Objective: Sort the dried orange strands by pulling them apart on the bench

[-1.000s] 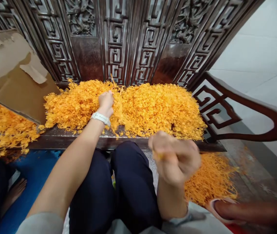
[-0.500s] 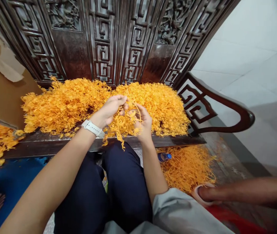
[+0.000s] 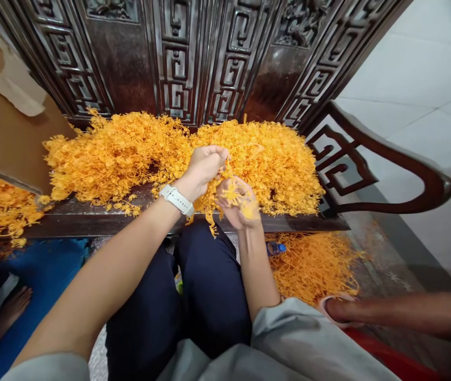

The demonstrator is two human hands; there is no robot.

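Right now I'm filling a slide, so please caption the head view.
Left hand and right hand, close together, handle orange sprigs beside heaped orange flowers on a dark wooden bench.

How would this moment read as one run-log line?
left hand: pinching orange flower sprig; right hand: cupped behind it, grip unclear; wooden bench: orange flower heaps; below: blue-capped bottle beside stem pile

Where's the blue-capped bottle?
In the head view, the bottle shows right of centre, just below the bench edge, beside the right forearm and the orange heap.
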